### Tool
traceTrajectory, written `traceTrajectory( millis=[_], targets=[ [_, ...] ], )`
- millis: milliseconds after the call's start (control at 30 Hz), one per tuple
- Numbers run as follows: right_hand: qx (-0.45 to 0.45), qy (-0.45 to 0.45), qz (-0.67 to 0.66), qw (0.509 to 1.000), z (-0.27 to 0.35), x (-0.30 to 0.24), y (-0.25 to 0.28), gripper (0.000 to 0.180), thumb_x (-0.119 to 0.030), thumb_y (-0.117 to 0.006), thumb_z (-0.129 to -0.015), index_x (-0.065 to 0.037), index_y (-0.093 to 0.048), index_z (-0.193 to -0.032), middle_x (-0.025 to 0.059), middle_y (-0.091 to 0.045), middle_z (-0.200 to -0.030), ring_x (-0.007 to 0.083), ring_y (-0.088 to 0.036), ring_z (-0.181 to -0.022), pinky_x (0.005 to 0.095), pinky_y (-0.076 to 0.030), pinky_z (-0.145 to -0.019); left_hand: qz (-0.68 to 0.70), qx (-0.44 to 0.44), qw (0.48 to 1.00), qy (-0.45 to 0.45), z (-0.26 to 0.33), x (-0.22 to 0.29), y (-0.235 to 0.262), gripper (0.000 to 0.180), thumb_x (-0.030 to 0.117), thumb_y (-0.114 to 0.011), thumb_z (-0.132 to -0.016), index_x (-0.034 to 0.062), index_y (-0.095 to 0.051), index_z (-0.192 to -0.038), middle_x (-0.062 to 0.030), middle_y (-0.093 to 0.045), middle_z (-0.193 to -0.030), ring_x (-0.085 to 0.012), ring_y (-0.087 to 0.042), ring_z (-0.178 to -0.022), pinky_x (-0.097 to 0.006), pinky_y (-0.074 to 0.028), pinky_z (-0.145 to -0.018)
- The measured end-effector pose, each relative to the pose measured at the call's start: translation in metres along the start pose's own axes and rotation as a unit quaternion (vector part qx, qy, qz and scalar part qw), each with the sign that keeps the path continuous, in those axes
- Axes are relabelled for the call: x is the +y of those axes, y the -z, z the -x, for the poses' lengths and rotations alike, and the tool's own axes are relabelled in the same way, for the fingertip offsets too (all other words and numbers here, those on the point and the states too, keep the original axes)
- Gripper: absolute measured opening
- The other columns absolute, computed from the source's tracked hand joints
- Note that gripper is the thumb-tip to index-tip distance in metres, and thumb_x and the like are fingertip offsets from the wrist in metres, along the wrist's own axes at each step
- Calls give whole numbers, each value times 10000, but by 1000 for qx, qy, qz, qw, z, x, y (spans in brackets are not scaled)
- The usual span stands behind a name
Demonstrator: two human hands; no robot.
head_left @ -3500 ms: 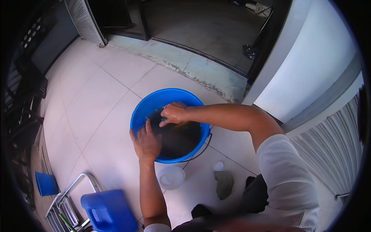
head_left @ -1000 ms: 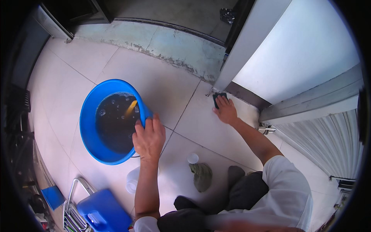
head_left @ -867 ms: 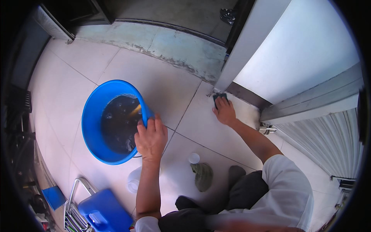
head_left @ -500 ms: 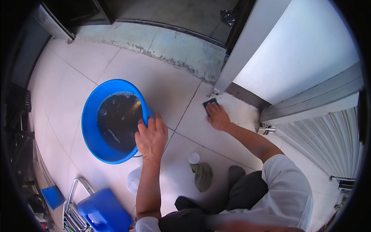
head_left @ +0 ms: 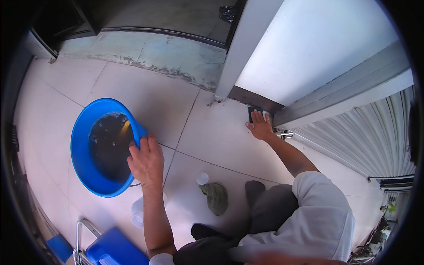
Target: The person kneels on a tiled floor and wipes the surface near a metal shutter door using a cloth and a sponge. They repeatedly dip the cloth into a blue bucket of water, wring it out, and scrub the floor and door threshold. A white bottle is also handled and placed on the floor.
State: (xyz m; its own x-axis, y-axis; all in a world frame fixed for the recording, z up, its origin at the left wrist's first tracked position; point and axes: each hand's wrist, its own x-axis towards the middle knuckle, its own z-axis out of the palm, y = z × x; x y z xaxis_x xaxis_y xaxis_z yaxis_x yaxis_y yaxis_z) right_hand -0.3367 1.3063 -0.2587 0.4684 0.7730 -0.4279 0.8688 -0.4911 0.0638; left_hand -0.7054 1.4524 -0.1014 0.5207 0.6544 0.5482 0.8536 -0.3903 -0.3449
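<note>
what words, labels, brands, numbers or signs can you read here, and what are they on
None can be read.
The blue bucket, blue jerrycan, white container and dark green pad under the right hand show no legible lettering.
The clutter at the lower right edge is too small and blurred to tell.

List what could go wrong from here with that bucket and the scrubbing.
1. The left hand grips the blue bucket by its rim; a hard pull might slop out the dark water.
2. The right hand, flat on the dark green pad, is close to the metal fitting and could knock it.
3. The grey-green cloth lies beside the legs; a foot might slip on it.
</note>
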Motion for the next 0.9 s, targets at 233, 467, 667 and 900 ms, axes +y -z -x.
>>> traceTrajectory(
  millis=[233, 467, 667, 900],
  targets=[
    [-7, -84, -8, 996, 12, 22, -9, 811, -607, -186, -900, 28, -196, -1405, 189, -152, -1486, 302, -117, -1386, 411, -39, -1129, 17, -14, 1000, 1, 3, -1, 1, 298, 184, -686, -694, 190, -617, -983, 23, -553, -841, -199, -570, -856, -285, -461, -549],
    [-7, -62, -32, 998, 4, 27, -7, 895, -657, -196, -873, 88, -239, -1368, 250, -230, -1437, 382, -191, -1346, 422, -113, -1118, 12, -23, 1000, 10, 2, 2, 1, 284, 190, -687, -697, 190, -625, -974, 23, -555, -848, -204, -569, -866, -288, -461, -554],
    [-66, -37, 15, 997, 15, 24, -14, 950, -706, -232, -840, 107, -311, -1324, 287, -290, -1389, 407, -234, -1320, 426, -140, -1105, 12, -22, 1000, 7, 0, 1, 4, 291, 200, -691, -709, 188, -628, -993, 21, -567, -865, -200, -571, -860, -283, -462, -551],
    [59, -51, -55, 995, 14, 26, -15, 943, -706, -272, -832, 107, -341, -1304, 309, -249, -1403, 432, -247, -1306, 455, -127, -1105, 37, -31, 999, 6, -1, 2, 6, 233, 156, -659, -756, 147, -661, -989, -16, -617, -854, -229, -585, -819, -311, -492, -556]
  ],
)
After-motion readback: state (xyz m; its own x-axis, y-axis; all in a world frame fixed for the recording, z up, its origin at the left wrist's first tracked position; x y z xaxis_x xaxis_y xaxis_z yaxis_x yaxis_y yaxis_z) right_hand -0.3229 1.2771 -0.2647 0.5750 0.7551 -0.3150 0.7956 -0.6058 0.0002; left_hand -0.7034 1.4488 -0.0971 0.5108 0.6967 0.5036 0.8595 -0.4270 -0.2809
